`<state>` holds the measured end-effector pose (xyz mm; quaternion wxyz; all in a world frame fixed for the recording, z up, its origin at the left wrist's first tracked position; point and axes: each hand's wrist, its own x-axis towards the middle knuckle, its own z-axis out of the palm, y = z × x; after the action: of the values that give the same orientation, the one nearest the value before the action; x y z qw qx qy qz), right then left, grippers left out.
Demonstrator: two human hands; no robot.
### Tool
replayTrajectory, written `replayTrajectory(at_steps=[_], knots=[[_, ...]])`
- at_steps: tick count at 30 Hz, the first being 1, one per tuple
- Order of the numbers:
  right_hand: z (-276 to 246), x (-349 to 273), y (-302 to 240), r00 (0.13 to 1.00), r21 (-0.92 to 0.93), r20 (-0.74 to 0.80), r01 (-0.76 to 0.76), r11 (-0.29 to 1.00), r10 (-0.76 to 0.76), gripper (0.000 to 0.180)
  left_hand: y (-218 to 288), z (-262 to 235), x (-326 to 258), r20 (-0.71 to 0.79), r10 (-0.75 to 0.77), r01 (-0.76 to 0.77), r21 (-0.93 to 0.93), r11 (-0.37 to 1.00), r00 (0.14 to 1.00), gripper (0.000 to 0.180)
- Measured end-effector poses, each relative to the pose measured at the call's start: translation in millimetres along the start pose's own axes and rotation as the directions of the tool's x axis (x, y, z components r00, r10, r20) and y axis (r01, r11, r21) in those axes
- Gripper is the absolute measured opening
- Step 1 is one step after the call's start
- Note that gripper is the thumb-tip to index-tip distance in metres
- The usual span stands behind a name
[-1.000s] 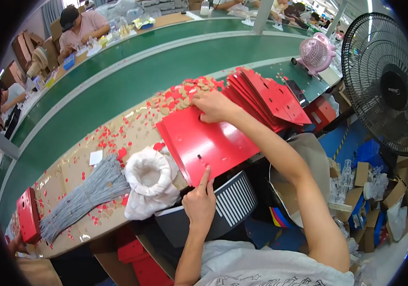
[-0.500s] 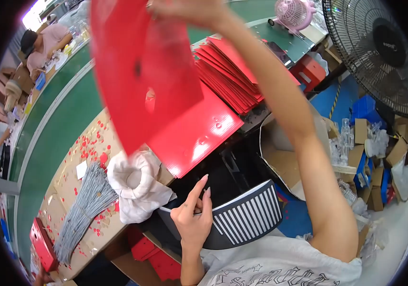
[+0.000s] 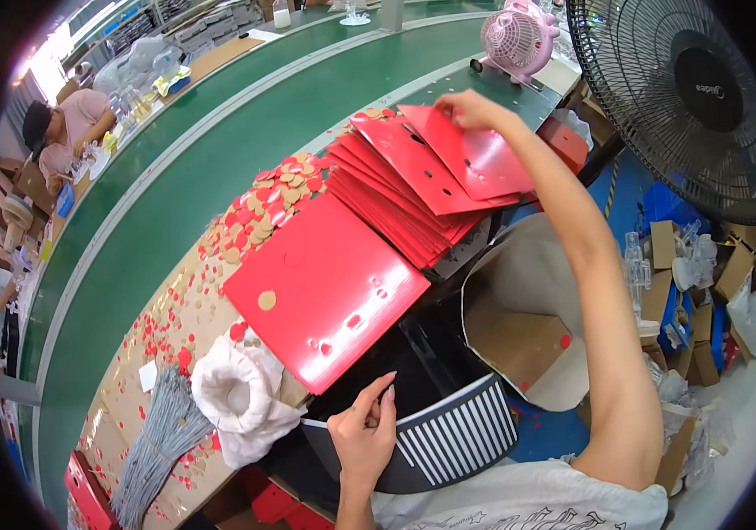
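Observation:
My right hand (image 3: 475, 113) reaches far out and grips the upper edge of a glossy red card sheet (image 3: 475, 163), its fingers closed on it. The sheet lies over a fanned pile of red sheets (image 3: 387, 203), some with punched holes. Nearer, a neat stack of red sheets (image 3: 334, 283) lies flat, with a loose tan disc (image 3: 267, 300) on top and small punched shapes. My left hand (image 3: 364, 433) is held near my body, fingers curled, thumb and index tips close together. Whatever may be between them cannot be made out. A black-and-white striped panel (image 3: 457, 428) is beside it.
A heap of red and tan discs (image 3: 281, 194) borders the green conveyor (image 3: 245, 124). Grey wire ties (image 3: 153, 450) and a rolled white cloth (image 3: 237, 397) lie at left. An open bin (image 3: 528, 322) and a large black fan (image 3: 705, 88) stand right. Another person works far left.
My right hand has brought a red sheet from above the near stack rightward onto the fanned pile. The left hand's index finger has drawn in toward the thumb. The view has shifted.

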<state>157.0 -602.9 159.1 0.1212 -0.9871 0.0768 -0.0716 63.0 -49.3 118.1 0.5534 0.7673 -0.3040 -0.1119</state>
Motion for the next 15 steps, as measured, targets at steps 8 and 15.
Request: replayTrajectory(at_steps=[8,15], knots=[[13.2,9.3,18.7,0.917,-0.169,0.338,-0.163,0.972,0.212,0.069,6.0,10.8,11.5,0.034,-0.136,0.137,-0.055,0.989,0.990,0.024],[-13.0,1.3,5.4,0.990,-0.186,0.142,0.040,0.982,-0.013,0.051,3.5,11.7,15.2,0.081,-0.172,0.180,-0.101,0.978,0.982,0.023]])
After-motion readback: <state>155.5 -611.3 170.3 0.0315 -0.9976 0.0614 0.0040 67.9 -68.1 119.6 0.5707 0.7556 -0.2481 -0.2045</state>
